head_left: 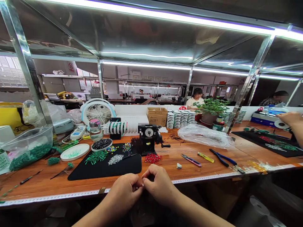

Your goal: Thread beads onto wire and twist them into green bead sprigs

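Observation:
My left hand [124, 190] and my right hand [158, 184] meet just off the table's front edge, fingers pinched together. Between the fingertips shows a tiny pale bit, too small to name. Beyond them lies a black mat [106, 167] bearing green tube pieces [96, 157], silvery small parts [115, 159] and colourful beads [127, 147]. A pile of red pieces [152, 158] sits right of the mat, in front of a black winding machine [148, 138] with a dial and crank.
Scissors [191, 160], a yellow cutter [205, 157] and blue-handled pliers [222, 157] lie to the right. Behind stand a fan [98, 113], a cardboard box [156, 117] and stacked spools [177, 119]. Another person's hand [290, 118] is at far right.

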A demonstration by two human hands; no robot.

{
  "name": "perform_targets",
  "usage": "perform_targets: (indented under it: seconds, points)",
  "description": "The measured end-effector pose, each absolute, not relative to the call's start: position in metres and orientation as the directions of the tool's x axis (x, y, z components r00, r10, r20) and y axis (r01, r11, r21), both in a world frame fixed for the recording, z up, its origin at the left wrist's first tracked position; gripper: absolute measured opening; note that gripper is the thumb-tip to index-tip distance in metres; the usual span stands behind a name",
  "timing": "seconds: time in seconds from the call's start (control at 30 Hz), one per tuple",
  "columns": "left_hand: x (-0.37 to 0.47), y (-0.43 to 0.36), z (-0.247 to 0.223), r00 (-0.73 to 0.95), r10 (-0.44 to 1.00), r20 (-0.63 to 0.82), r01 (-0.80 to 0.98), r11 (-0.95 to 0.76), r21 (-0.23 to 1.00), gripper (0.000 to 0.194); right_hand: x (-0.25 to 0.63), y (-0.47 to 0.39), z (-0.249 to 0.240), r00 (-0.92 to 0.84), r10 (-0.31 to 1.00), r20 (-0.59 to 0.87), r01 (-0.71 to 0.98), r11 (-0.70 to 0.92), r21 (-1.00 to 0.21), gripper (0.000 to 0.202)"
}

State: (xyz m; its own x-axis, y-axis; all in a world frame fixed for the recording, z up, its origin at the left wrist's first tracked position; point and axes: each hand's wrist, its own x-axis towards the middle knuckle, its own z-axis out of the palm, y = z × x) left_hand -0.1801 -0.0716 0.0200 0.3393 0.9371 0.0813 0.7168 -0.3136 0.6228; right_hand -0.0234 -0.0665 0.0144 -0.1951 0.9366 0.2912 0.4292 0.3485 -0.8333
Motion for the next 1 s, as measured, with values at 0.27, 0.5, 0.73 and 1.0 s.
perform_targets:
  seconds: [0.27, 0.5, 0.73, 1.0]
  points:
    - [-0.173, -0.076, 0.009, 0.257, 0.952, 0.17, 0.78, -0.308, 0.546, 0.021, -0.032, -0.077, -0.009, -0.158, 0.806, 0.571, 0.537, 0.555, -0.635, 0.012]
    - [-0.174, -0.068, 0.008, 0.328, 0.943, 0.059, 0.553, -0.242, 0.797, 0.02, -0.033, -0.079, -0.008, -0.179, 0.888, 0.423, 0.414, 0.458, -0.787, 0.008]
    - [-0.174, -0.07, 0.01, 0.375, 0.926, 0.034, 0.516, -0.239, 0.823, 0.021, -0.025, -0.081, 0.001, -0.319, 0.846, 0.426, 0.734, 0.505, -0.453, 0.011]
    - [-0.176, -0.071, 0.017, 0.376, 0.924, 0.068, 0.554, -0.283, 0.783, 0.023, -0.021, -0.079, 0.003, -0.34, 0.85, 0.402, 0.771, 0.497, -0.398, 0.013]
